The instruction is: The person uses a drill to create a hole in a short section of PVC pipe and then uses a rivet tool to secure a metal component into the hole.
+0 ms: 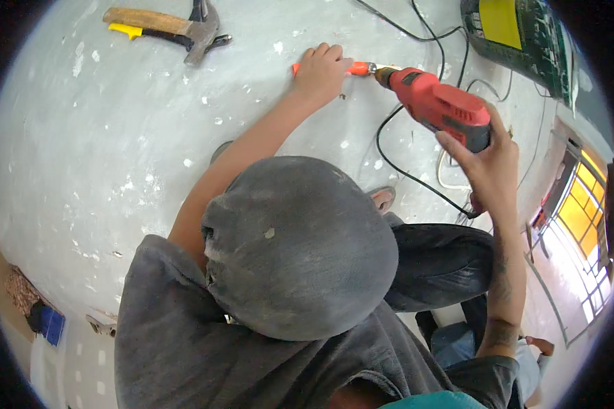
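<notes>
At the upper middle, my left hand [322,73] is closed round an orange-handled tool [359,68] low over the floor. The handle's end shows left of my fingers, and a metal collar shows on its right. My right hand [488,160] grips a red and black power drill [438,102] from behind, its chuck pointing left. That chuck meets or overlaps the orange tool's metal end; I cannot tell whether they touch. Up at the left lie a wooden-handled hammer [153,22] and, partly under it, a tool with a yellow and black handle [131,31].
Black cords [416,178] loop across the paint-spotted grey floor [116,136]. A dark green bucket [525,41] with a yellow patch stands upper right. A round grey cloth-covered shape [300,245] fills the middle, beside a dark trouser leg [443,266]. Another person [531,365] appears lower right.
</notes>
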The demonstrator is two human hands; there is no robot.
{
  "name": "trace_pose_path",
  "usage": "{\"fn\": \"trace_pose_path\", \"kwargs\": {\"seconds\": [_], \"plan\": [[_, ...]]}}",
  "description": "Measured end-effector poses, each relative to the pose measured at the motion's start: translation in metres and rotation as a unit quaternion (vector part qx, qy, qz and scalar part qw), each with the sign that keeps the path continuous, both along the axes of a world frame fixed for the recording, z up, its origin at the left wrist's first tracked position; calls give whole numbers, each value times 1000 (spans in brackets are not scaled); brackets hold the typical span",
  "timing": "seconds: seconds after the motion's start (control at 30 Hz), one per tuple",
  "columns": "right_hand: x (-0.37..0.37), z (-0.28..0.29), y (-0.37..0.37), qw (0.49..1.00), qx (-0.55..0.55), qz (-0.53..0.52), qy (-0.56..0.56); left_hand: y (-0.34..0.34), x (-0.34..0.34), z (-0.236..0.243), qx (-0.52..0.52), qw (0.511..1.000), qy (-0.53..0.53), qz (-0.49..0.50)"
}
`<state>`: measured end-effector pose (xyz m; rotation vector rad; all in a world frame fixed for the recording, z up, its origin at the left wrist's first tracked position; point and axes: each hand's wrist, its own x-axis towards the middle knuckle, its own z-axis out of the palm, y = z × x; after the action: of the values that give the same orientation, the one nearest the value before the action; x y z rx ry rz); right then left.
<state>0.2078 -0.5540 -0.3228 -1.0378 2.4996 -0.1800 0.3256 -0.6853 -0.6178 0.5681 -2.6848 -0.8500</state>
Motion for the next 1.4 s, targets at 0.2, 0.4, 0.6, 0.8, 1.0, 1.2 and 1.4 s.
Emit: {"fn": "trace_pose_path", "kwargs": {"seconds": [0.2,0.4,0.6,0.8,1.0,1.2,1.4], "plan": [[-1,-5,8,1000,-19,15,-8,-2,-1,-4,-3,1000,23,17],[-13,-5,15,999,-34,-26,-3,-6,-4,-2,16,999,24,18],[-18,-6,10,999,-19,-43,-18,-6,-2,0,24,999,36,14],[-17,-5,3,999,15,-45,-14,-6,-2,0,23,999,18,16],[-19,-8,6,1000,-19,-24,6,-6,-2,-3,6,1000,12,15],[-18,-7,6,999,-16,-38,-9,-5,-3,-1,14,1000,9,14],[-20,-3,-4,997,27,-60,-42,-6,1,-4,0,1000,10,10]]}}
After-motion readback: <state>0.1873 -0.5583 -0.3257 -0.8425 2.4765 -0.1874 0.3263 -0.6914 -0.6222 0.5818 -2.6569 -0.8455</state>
